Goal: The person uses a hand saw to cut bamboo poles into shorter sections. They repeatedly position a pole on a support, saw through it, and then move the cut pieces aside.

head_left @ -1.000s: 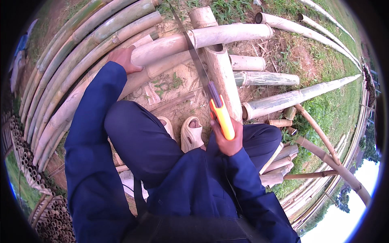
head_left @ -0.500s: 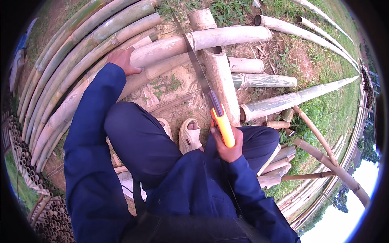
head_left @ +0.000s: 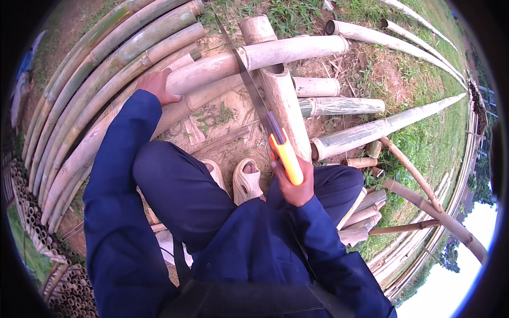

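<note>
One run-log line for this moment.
left hand: on bamboo pole | right hand: gripping orange saw handle | saw blade: across pole

Right hand [head_left: 300, 193] gripping saw [head_left: 273, 123], blade [head_left: 245, 76] across bamboo pole [head_left: 291, 52], left hand [head_left: 158, 86] on it

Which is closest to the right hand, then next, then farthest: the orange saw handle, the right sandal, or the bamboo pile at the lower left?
From the right hand, in the head view:
1. Orange saw handle: gripped in it.
2. Right sandal: left of the hand.
3. Bamboo pile: far off, lower left.
</note>
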